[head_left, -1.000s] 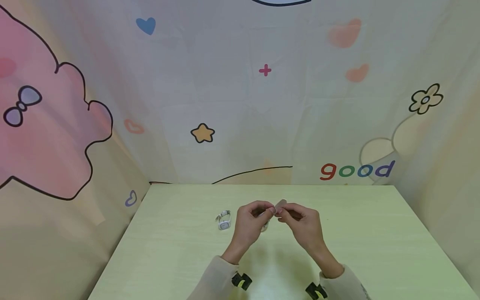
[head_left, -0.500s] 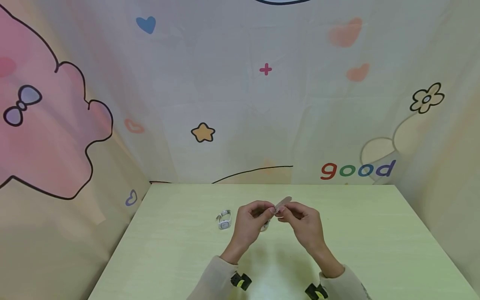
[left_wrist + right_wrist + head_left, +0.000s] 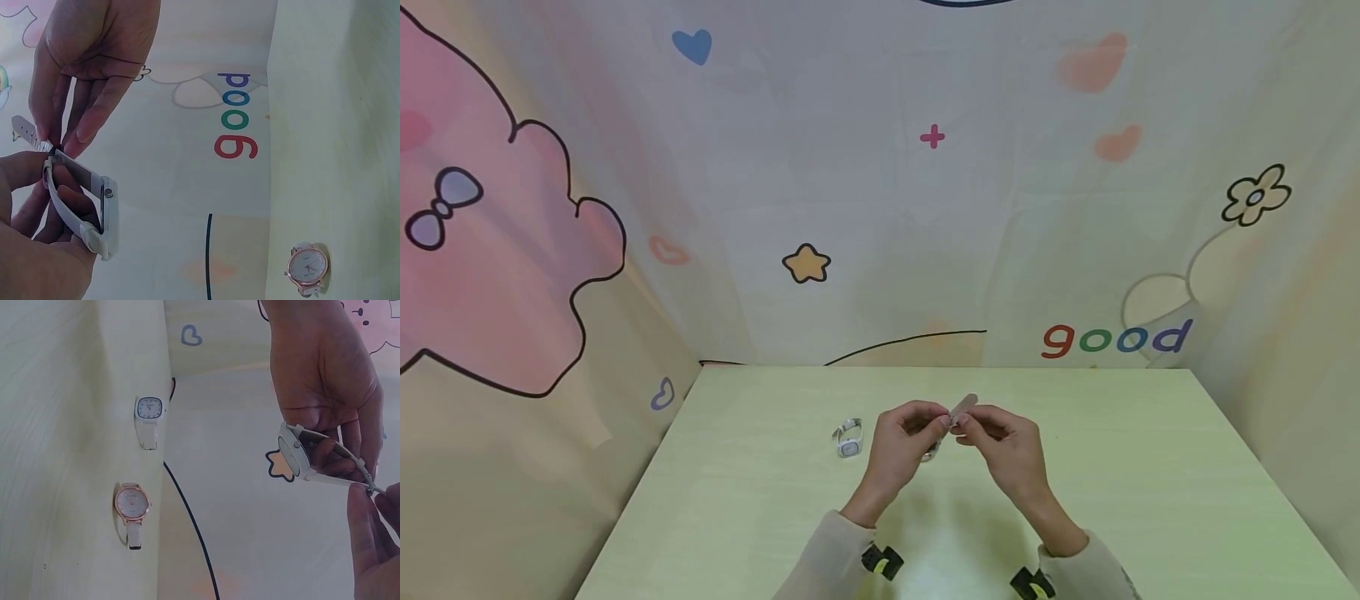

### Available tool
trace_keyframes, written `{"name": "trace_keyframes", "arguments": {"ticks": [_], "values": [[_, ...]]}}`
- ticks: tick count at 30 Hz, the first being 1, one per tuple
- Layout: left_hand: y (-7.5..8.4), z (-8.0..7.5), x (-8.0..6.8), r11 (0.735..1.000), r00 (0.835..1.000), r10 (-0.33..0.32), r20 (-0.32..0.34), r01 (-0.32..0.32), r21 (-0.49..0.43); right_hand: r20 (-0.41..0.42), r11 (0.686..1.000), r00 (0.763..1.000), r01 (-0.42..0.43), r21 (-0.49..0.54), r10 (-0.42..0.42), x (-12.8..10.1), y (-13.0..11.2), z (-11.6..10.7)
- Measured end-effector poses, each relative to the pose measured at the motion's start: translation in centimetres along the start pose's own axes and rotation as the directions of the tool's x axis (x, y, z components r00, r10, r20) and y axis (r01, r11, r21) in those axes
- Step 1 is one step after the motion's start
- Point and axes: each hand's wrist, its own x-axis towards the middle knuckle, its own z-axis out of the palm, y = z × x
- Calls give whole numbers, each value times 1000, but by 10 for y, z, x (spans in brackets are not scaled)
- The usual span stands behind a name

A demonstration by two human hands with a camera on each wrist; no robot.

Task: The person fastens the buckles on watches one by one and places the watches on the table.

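Observation:
Both hands hold a white wristwatch up above the table. My left hand [image 3: 898,442] grips it with fingers inside the looped strap, as the left wrist view shows; its squarish case [image 3: 110,219] faces away from the palm. With thumb and fingers my right hand [image 3: 1013,454] pinches the strap close to the buckle [image 3: 52,151]. A pale strap end [image 3: 966,405] with punched holes sticks out past the fingertips. The fingers partly hide the buckle.
On the table [image 3: 760,500] lie a white watch with a squarish dial [image 3: 150,409] and a round rose-gold watch with a pale strap [image 3: 132,504]. The round one is partly hidden behind my left hand in the head view. A printed curtain [image 3: 880,208] hangs behind.
The strap end slid out further up and to the right past the fingers, then dipped back slightly. Both hands keep nearly the same place and hold.

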Motion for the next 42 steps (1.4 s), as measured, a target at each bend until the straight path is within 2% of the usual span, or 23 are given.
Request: {"name": "trace_keyframes", "arguments": {"ticks": [8, 21, 29, 35, 42], "values": [[-5, 0, 1, 999, 999, -32, -3, 33, 29, 1, 999, 999, -35, -25, 35, -1, 6, 1], [-19, 3, 2, 993, 993, -116, -6, 116, 18, 14, 991, 993, -120, -51, 121, -1, 18, 0], [-19, 4, 1, 993, 993, -120, -9, 120, -3, 14, 992, 993, -119, -50, 120, -2, 19, 1], [-20, 4, 1, 995, 995, -102, -12, 102, -11, 9, 994, 994, -106, -7, 106, -1, 20, 2], [-19, 2, 2, 996, 996, -93, -1, 93, -3, 32, 990, 989, -143, -7, 144, 0, 20, 2]]}}
